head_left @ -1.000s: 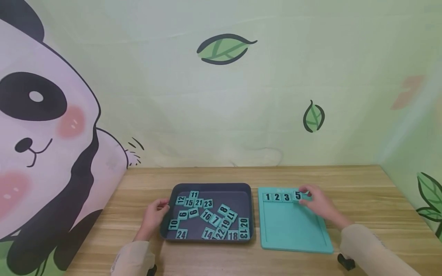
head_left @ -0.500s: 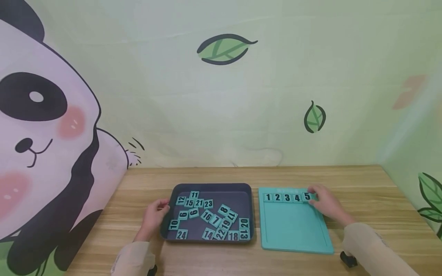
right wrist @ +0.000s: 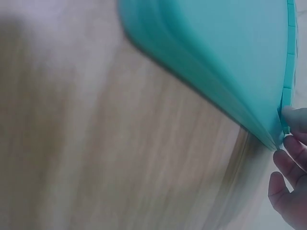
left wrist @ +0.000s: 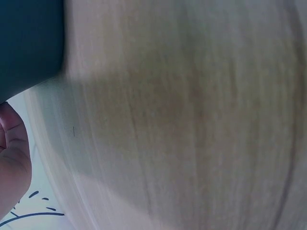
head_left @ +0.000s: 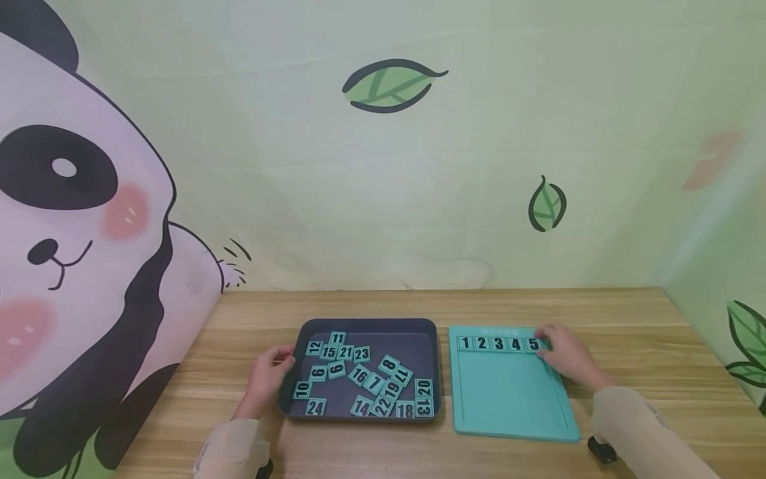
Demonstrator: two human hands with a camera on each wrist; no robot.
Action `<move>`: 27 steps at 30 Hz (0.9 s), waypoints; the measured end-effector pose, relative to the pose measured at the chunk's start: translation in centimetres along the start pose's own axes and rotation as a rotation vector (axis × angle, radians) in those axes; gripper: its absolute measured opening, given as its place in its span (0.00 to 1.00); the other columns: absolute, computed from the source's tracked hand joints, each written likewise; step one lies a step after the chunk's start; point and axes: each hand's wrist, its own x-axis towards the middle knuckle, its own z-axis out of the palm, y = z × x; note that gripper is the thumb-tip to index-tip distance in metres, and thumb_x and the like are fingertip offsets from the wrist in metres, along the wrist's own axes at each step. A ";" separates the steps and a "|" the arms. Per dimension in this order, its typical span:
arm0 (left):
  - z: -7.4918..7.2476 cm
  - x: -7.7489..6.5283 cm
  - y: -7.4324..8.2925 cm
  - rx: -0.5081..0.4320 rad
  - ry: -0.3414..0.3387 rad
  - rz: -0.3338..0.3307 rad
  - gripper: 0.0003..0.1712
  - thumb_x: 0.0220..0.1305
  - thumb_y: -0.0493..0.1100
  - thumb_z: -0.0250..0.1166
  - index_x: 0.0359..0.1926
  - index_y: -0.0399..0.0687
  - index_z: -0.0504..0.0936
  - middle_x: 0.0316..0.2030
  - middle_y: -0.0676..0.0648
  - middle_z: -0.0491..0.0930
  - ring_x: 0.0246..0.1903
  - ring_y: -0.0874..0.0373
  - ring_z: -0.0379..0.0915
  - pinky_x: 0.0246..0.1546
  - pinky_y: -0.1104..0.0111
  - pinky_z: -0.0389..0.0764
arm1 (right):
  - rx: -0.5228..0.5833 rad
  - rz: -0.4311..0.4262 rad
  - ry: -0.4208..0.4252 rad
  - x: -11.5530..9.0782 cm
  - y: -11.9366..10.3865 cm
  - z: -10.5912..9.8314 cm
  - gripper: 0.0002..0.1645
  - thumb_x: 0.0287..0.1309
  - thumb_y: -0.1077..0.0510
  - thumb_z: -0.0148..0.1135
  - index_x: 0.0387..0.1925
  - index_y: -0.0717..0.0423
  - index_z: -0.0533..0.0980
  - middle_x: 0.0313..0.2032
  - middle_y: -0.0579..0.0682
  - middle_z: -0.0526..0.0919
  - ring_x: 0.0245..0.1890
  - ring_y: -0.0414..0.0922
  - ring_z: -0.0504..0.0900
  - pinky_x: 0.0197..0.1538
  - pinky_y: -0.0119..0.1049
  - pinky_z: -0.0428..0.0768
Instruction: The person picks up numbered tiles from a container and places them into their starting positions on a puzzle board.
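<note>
My left hand (head_left: 269,374) grips the left rim of a dark tray (head_left: 425,324). In the left wrist view, part of that hand (left wrist: 13,160) shows beside the tray's outer wall (left wrist: 29,43). Toward the right lies a turquoise board (head_left: 509,392) with a raised border. Tiles 1 (head_left: 465,343), 2, 3 and 4 (head_left: 516,344) form a row along its top. Beside the 4, my right hand (head_left: 567,352) pinches the 5 tile (head_left: 532,344) at its right end. The right wrist view shows the thumb and fingers of that hand (right wrist: 293,167) at the row's end, near the board's corner.
Several loose number tiles lie in the tray, among them 16 (head_left: 360,375), 24 (head_left: 315,407) and 8 (head_left: 388,363), some turned sideways. Tray and board stand side by side on a wooden table (head_left: 359,452). A printed backdrop (head_left: 299,166) rises behind the table's far edge.
My right hand has moved right with the 5 tile, from over the fourth place to beside the 4, then lowered it slightly into the row. The left hand stays at the tray.
</note>
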 end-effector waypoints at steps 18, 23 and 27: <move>-0.1 0.0 0.2 -0.015 -0.008 -0.014 0.17 0.63 0.37 0.50 0.52 0.37 0.70 0.47 0.37 0.72 0.48 0.47 0.67 0.49 0.56 0.71 | -0.031 -0.059 0.050 0.9 -2.6 -0.5 0.21 0.49 0.61 0.57 0.47 0.64 0.72 0.48 0.67 0.71 0.48 0.63 0.69 0.46 0.57 0.70; -0.1 0.0 0.1 -0.015 -0.008 -0.017 0.17 0.63 0.37 0.50 0.53 0.37 0.70 0.47 0.38 0.72 0.48 0.47 0.67 0.49 0.56 0.71 | 0.026 -0.118 0.073 1.3 -4.9 0.0 0.20 0.50 0.62 0.57 0.46 0.65 0.73 0.49 0.66 0.72 0.50 0.62 0.69 0.49 0.56 0.70; 0.0 0.0 -0.2 -0.012 0.006 0.007 0.17 0.62 0.37 0.51 0.52 0.37 0.71 0.46 0.37 0.73 0.47 0.47 0.68 0.48 0.56 0.72 | 0.083 -0.158 0.068 1.5 -7.0 0.8 0.19 0.51 0.62 0.56 0.46 0.65 0.73 0.49 0.64 0.72 0.51 0.62 0.68 0.50 0.56 0.69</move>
